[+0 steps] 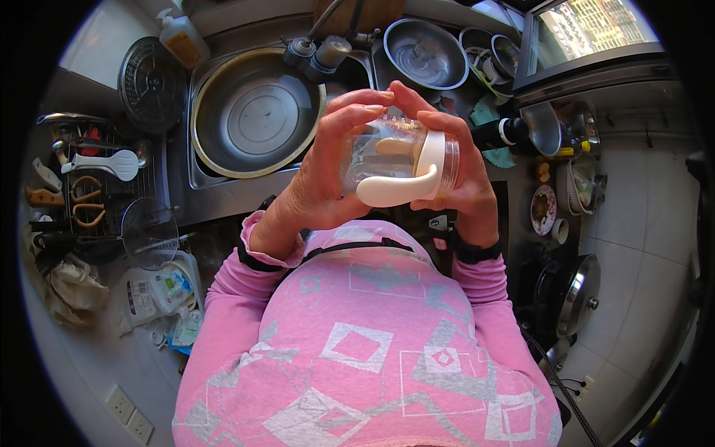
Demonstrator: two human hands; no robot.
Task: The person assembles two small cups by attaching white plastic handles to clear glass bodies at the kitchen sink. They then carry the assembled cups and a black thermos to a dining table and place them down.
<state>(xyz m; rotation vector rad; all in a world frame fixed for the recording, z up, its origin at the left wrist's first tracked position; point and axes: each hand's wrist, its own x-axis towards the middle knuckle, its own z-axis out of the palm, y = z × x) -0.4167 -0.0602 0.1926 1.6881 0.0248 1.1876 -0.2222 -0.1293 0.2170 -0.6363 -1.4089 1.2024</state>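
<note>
A clear baby bottle (360,160) lies on its side between my two hands, held above the sink's front edge. Around its neck is a cream ring with curved handles, one of them sweeping toward me, and a clear cap shows at its right end. My left hand (319,167) is wrapped round the bottle's left end. The cap end sits in my right hand (471,179), its fingers bent over the top. The fingertips of both hands come close together on the bottle's far side. Whether there is anything inside it, I cannot tell.
Behind my left hand, a wide metal basin (201,123) sits in the sink, by the faucet (302,51). A steel bowl (424,56) stands farther right. Utensils crowd a rack (119,195) at left, below a soap bottle (183,41). A lidded pan (579,298) is at right.
</note>
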